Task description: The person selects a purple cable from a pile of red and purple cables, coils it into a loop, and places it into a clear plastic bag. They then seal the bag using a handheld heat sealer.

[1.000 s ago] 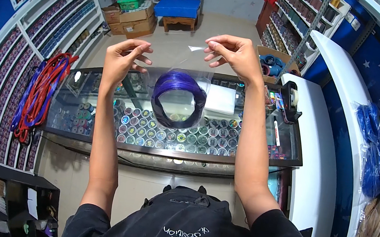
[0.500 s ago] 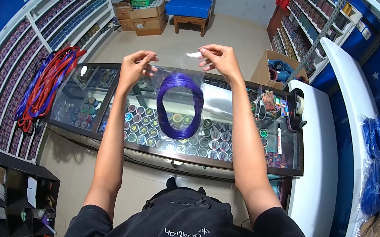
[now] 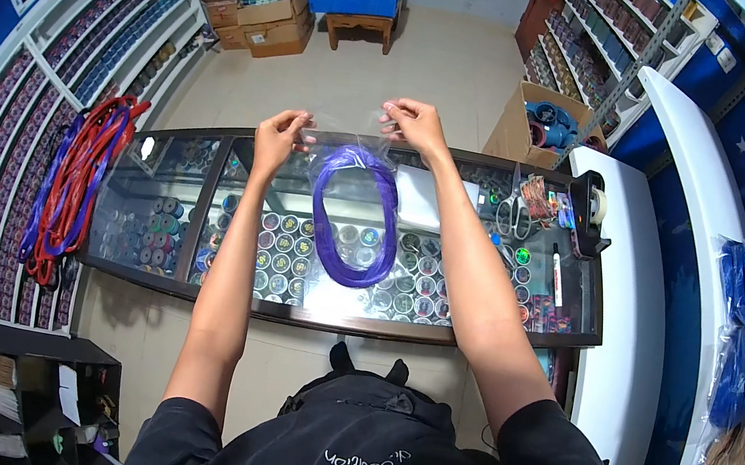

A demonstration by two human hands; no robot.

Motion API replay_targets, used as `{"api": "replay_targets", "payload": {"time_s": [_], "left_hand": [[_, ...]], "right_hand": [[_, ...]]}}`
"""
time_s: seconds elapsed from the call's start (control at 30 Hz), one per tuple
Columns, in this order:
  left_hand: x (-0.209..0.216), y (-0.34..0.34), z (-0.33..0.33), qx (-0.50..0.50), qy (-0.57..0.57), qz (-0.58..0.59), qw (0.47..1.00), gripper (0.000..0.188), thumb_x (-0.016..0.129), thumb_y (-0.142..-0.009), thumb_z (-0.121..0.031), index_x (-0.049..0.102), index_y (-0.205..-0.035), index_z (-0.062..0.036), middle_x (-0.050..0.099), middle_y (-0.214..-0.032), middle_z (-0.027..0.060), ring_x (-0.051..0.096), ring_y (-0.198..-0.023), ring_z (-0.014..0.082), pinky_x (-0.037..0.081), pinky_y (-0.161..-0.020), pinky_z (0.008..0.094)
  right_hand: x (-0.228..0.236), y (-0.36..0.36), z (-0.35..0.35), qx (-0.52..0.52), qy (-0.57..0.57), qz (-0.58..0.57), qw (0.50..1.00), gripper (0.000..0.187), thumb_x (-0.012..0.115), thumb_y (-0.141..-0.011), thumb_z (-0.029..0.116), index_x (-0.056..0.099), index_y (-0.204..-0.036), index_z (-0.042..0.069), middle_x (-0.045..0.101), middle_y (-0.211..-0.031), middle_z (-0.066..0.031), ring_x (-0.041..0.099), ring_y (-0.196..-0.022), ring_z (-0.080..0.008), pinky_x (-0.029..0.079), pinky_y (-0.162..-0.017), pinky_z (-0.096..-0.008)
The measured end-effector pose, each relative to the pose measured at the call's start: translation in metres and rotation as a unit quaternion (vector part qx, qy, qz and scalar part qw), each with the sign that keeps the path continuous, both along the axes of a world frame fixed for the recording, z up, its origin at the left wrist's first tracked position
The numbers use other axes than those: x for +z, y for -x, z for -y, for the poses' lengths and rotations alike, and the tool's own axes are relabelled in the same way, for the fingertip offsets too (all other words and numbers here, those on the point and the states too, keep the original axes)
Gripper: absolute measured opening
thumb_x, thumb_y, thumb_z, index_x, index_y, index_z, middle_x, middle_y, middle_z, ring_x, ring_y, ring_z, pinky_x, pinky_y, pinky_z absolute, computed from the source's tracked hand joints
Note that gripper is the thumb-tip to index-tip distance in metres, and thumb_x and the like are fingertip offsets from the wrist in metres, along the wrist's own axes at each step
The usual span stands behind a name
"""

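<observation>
Above the glass counter [image 3: 184, 284], both hands pinch a bagged purple coil [image 3: 355, 218].

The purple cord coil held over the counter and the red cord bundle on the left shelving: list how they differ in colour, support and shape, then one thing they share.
Colour: the purple coil is all purple; the red bundle is mostly red with some blue strands.
Support: the purple coil hangs inside a clear bag pinched by the left hand and right hand; the red bundle hangs untouched against the shelving.
Shape: the purple coil is a compact oval; the red bundle is long and narrow.
Both are looped cord.
</observation>
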State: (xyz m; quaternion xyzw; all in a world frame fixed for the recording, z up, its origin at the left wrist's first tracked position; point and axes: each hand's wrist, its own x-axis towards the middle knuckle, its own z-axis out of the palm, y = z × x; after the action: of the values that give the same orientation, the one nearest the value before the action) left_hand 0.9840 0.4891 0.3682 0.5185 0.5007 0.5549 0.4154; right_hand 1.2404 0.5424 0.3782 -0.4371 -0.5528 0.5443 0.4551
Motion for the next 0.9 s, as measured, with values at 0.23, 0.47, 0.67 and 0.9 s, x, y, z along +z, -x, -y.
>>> {"api": "replay_targets", "payload": {"time_s": [0.23,0.47,0.67,0.9], "left_hand": [[-0.051,0.009,-0.029,0.011,0.064,0.009,0.998,0.022,0.058,-0.093,-0.018,0.066,-0.102,0.0012,0.070,-0.089,0.0095,0.066,-0.064,0.0143,0.052,-0.050,0.0232],[-0.098,0.016,-0.045,0.018,0.103,0.061,0.993,0.026,0.059,-0.093,-0.022,0.065,-0.100,0.0022,0.069,-0.088,0.0099,0.066,-0.064,0.0152,0.052,-0.053,0.0240],[-0.125,0.023,-0.046,0.081,0.146,-0.114,0.979,0.041,0.069,-0.086,-0.031,0.061,-0.106,0.0034,0.068,-0.081,0.0095,0.066,-0.068,0.0133,0.054,-0.059,0.0259],[-0.108,0.012,0.010,-0.006,0.230,-0.109,0.967,0.053,0.080,-0.075,-0.023,0.052,-0.109,0.0061,0.070,-0.078,0.0114,0.068,-0.070,0.0152,0.055,-0.059,0.0280]], "right_hand": [[-0.045,0.018,-0.025,-0.023,0.037,-0.001,0.999,0.019,0.061,-0.091,0.019,0.067,-0.099,0.003,0.068,-0.082,-0.0048,0.064,-0.064,-0.0110,0.051,-0.055,-0.0228],[-0.085,0.029,-0.044,-0.058,0.063,-0.002,0.996,0.021,0.060,-0.090,0.017,0.065,-0.104,0.003,0.069,-0.082,-0.0060,0.064,-0.063,-0.0118,0.050,-0.054,-0.0235],[-0.108,0.024,-0.034,-0.104,-0.045,0.219,0.969,0.034,0.070,-0.080,0.022,0.064,-0.109,0.005,0.068,-0.077,-0.0079,0.066,-0.072,-0.0173,0.052,-0.067,-0.0305],[-0.087,0.020,0.013,-0.035,-0.020,0.342,0.939,0.046,0.076,-0.074,0.027,0.063,-0.112,0.005,0.068,-0.073,-0.0097,0.067,-0.073,-0.0224,0.051,-0.074,-0.0337]]}}
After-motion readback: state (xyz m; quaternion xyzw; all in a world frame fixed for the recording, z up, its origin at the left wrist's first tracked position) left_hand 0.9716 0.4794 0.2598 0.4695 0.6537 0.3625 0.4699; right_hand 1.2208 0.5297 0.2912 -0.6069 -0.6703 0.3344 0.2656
